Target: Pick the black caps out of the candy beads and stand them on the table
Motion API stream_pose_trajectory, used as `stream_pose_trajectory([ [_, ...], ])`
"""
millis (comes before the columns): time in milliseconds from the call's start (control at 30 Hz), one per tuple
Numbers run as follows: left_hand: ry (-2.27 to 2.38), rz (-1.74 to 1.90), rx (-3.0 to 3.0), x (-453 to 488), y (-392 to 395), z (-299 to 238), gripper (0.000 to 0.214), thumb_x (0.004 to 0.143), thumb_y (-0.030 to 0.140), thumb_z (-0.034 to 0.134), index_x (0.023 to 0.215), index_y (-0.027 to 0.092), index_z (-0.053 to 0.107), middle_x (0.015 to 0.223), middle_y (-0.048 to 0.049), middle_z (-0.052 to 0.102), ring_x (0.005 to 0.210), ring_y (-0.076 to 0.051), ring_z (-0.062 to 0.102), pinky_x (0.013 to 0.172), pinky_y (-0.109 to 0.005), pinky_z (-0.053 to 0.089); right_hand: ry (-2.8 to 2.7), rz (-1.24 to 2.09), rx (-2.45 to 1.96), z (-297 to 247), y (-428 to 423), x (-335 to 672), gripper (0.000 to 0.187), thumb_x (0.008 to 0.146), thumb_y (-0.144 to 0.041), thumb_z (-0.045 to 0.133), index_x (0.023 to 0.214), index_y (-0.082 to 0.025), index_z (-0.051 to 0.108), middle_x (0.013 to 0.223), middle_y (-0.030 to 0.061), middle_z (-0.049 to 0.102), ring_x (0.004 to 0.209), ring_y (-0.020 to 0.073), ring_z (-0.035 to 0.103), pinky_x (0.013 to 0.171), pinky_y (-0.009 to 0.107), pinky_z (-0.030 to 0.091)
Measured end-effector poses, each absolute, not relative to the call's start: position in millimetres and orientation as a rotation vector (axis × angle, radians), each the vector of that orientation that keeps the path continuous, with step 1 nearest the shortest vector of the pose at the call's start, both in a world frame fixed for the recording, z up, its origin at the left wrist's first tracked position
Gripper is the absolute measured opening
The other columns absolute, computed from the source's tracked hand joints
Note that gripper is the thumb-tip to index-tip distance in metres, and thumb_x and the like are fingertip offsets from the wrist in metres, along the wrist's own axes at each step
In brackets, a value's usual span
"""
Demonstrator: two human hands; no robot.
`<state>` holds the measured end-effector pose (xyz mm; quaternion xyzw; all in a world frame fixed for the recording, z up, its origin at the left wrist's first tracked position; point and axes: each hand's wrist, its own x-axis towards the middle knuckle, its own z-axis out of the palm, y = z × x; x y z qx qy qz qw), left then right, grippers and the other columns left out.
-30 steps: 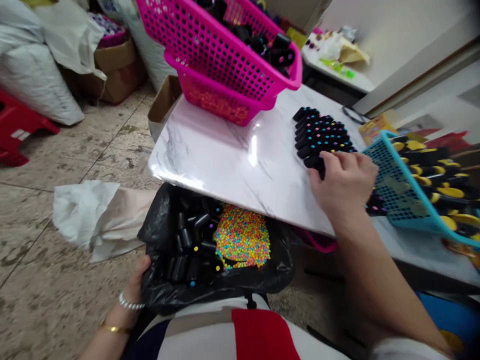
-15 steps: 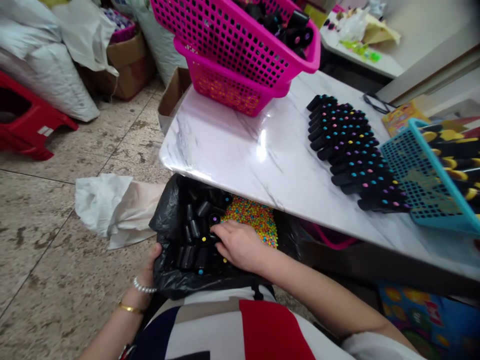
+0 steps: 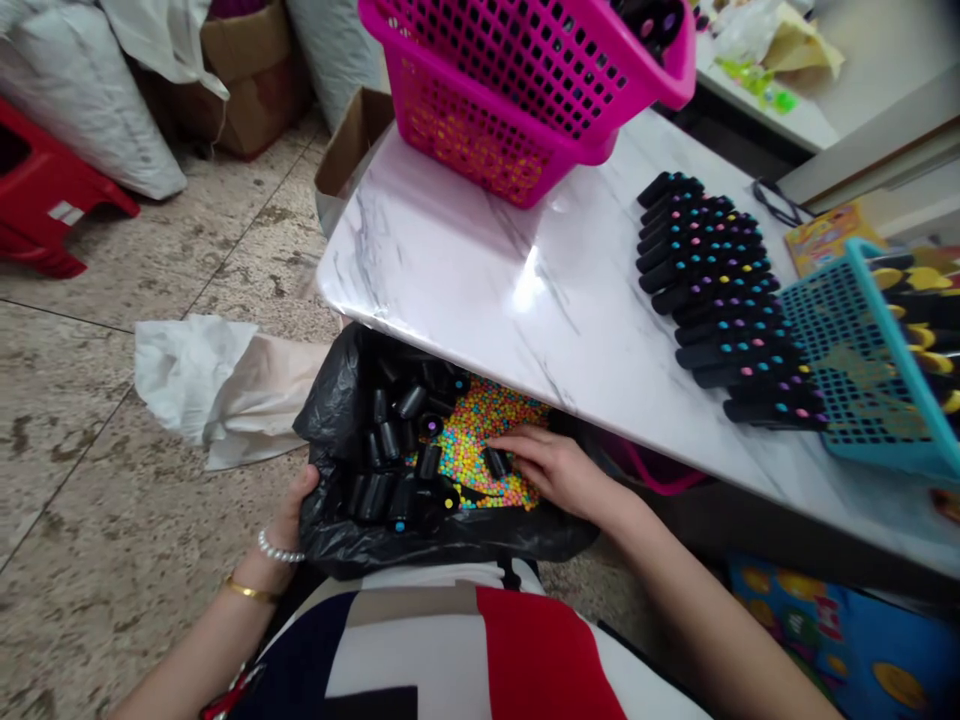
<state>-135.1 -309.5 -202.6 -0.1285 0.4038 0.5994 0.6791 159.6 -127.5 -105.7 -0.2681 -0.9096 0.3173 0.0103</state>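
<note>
A black plastic bag [image 3: 337, 420] lies in my lap, holding several black tubes [image 3: 390, 440] and a heap of small coloured beads [image 3: 480, 440]. My left hand [image 3: 289, 525] grips the bag's near left edge, fingers curled over the plastic. My right hand [image 3: 551, 465] rests on the beads inside the bag, its fingers pinched on one black tube [image 3: 495, 461]. On the white marble table [image 3: 487, 290] to the right, rows of black tubes with coloured tips [image 3: 720, 300] lie side by side.
Stacked pink baskets [image 3: 525, 90] stand at the table's far end, a blue basket [image 3: 862, 370] of yellow-capped tubes at its right. On the floor lie a white bag [image 3: 217, 385], a red stool [image 3: 45, 220], cardboard boxes [image 3: 255, 70] and white sacks.
My right hand left the rows on the table, dropped into the bag among the black tubes, then shifted right onto the beads with a tube. The left hand kept its hold.
</note>
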Motion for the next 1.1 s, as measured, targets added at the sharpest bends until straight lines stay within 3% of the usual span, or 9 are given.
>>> stream_pose_trajectory([
  [133,0.940,1.338,-0.281,-134,-307,-189,0.054,0.049,0.049,0.088,0.092,0.018,0.077,0.095,-0.0108,0.077,0.111,-0.039,0.065,0.101,-0.047,0.051,-3.151,0.664,-0.726,-114,-128,151,0.042,0.091,-0.017,0.057,0.133,-0.025,0.058,0.110,0.0079,0.066,0.090,0.0187,0.067,0.075,0.029,0.055],
  [300,1.053,1.421,-0.259,-126,-294,-147,0.031,0.059,0.037,0.086,0.081,0.018,0.075,0.092,-0.0078,0.077,0.112,-0.035,0.065,0.103,-0.041,0.051,-3.127,0.216,-0.772,-109,-136,142,0.030,0.095,-0.029,0.055,0.119,-0.014,0.064,0.112,0.0150,0.065,0.101,0.0266,0.061,0.084,0.037,0.053],
  [467,1.192,1.429,-0.206,-118,-282,-125,0.037,0.050,0.039,0.091,0.076,0.018,0.075,0.087,-0.0052,0.078,0.106,-0.033,0.068,0.101,-0.037,0.052,-3.130,0.223,-0.737,-109,-146,134,0.046,0.096,-0.024,0.052,0.141,-0.019,0.049,0.105,0.0116,0.067,0.090,0.0234,0.061,0.079,0.035,0.052],
  [600,1.179,1.442,-0.239,-118,-284,-134,0.040,0.048,0.038,0.091,0.080,0.018,0.075,0.089,-0.0058,0.078,0.107,-0.034,0.067,0.101,-0.038,0.053,-3.074,0.307,-0.726,-116,-141,144,0.038,0.096,-0.021,0.051,0.133,-0.021,0.058,0.127,0.0127,0.062,0.107,0.0249,0.060,0.087,0.036,0.053],
  [800,1.135,1.457,-0.270,-123,-291,-141,0.029,0.060,0.033,0.085,0.083,0.020,0.075,0.087,-0.0035,0.078,0.111,-0.031,0.066,0.101,-0.035,0.052,-3.010,0.039,-1.006,-120,-128,158,0.038,0.091,-0.008,0.049,0.125,-0.016,0.064,0.120,0.0153,0.066,0.112,0.0286,0.059,0.093,0.041,0.052],
  [933,1.205,1.441,-0.235,-131,-296,-145,0.029,0.058,0.032,0.085,0.082,0.018,0.075,0.087,-0.0055,0.078,0.102,-0.031,0.070,0.098,-0.035,0.055,-3.109,0.342,-0.754,-115,-141,145,0.034,0.091,-0.011,0.053,0.122,-0.014,0.065,0.107,0.0144,0.069,0.096,0.0255,0.063,0.083,0.038,0.055],
  [1100,1.268,1.371,-0.233,-148,-298,-162,0.030,0.052,0.027,0.084,0.077,0.014,0.074,0.079,-0.0085,0.076,0.087,-0.032,0.072,0.082,-0.034,0.060,-2.573,1.124,-0.772,-112,-145,147,0.034,0.084,-0.013,0.064,0.117,-0.021,0.068,0.112,0.0075,0.070,0.103,0.0194,0.066,0.091,0.033,0.054],
])
